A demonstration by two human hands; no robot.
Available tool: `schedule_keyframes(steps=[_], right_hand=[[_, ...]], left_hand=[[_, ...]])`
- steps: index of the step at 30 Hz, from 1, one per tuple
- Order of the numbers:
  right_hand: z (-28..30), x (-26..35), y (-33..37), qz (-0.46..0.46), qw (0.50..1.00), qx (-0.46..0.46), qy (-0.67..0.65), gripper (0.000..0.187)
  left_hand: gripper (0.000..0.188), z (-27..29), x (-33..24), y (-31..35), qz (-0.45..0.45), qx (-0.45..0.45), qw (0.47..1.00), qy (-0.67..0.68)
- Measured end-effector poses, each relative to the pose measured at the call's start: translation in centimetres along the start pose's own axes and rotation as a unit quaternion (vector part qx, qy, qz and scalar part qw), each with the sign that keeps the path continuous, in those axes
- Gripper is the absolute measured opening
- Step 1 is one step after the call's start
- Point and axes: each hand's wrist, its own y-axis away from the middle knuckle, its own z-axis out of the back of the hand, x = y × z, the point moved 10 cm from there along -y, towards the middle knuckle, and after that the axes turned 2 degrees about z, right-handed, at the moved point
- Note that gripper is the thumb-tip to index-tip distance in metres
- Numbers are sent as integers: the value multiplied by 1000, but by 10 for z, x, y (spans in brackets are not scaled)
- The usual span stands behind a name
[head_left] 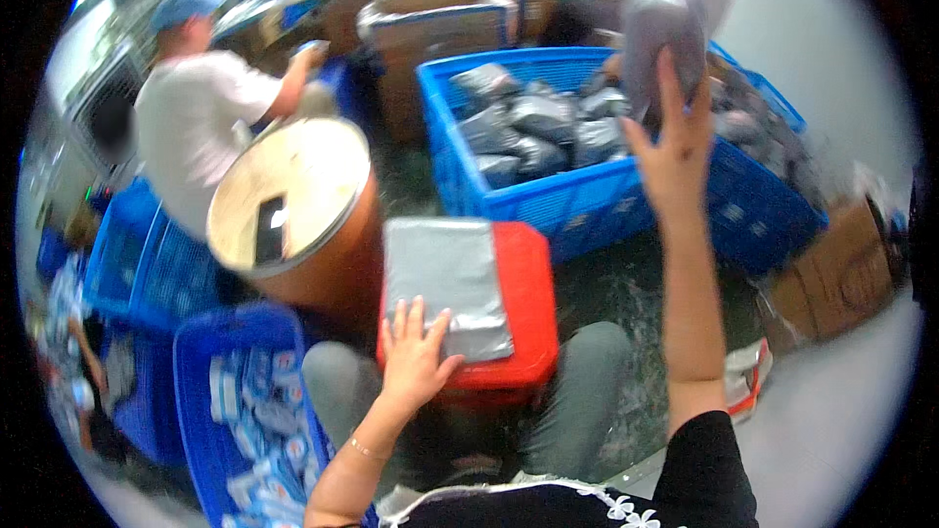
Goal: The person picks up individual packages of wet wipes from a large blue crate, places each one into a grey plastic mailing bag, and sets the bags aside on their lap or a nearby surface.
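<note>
My left hand [419,357] lies flat with its fingers spread on a flat grey plastic mailing bag [445,269]. That bag rests on a red square stool or box lid [528,293] between my knees. My right arm is stretched forward and up. At its end my right hand [677,142] has its fingers extended along a bulky grey plastic-wrapped package [665,29], raised at the upper right and partly smeared. Below and left of it, a blue crate [558,191] holds several similar grey packages [543,117].
A brown drum [323,264] with a phone [271,227] on its pale top stands front left. Nearer is a blue basket [191,372] of blue-and-white packs [264,401]. A person in a white shirt [201,103] works beyond. Cardboard boxes [841,269] stand right.
</note>
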Motion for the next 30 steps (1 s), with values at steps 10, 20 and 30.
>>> schedule_keyframes(steps=[10,20,30], right_hand=[[-68,177,265,-4,806,534,-257,53],[-77,197,279,53,817,540,-193,67],[-83,206,279,52,784,590,-186,79]], left_hand=[[35,107,166,177,145,-355,923,39],[112,-208,413,430,474,159,865,56],[55,-303,385,353,360,139,903,-187]])
